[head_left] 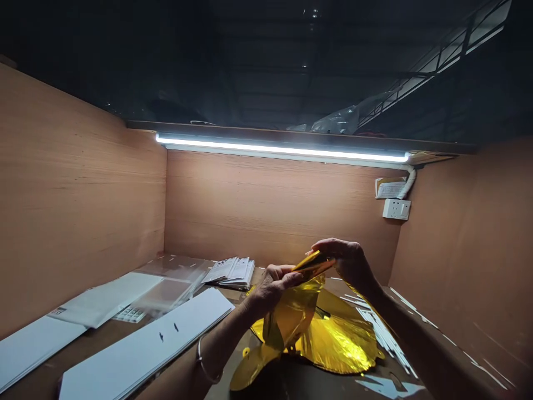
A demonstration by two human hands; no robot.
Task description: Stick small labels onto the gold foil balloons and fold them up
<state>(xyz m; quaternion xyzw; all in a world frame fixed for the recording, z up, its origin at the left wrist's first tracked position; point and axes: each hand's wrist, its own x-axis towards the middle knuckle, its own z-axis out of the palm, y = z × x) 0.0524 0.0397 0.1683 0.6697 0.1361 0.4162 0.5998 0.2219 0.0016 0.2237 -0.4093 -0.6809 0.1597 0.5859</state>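
A shiny gold foil balloon (pixel 291 311), flat and partly folded, is stretched between my two hands above the table. My left hand (pixel 275 286) pinches one end of a folded strip of it, thumb on top. Higher and to the right, my right hand (pixel 339 250) grips the strip's other end, its fingers bent over the foil. Below them, more gold foil (pixel 341 344) lies spread and crinkled on the table, with a rounded tail piece hanging toward me. The right fingertips are partly hidden behind the foil.
A long stack of white card (pixel 150 344) lies at left, near clear plastic bags (pixel 170 289) and printed packets (pixel 233 271). Thin white strips (pixel 387 333) lie at right. Wooden panels enclose the table beneath a lit tube (pixel 283 149); a power socket (pixel 396 209) is at back right.
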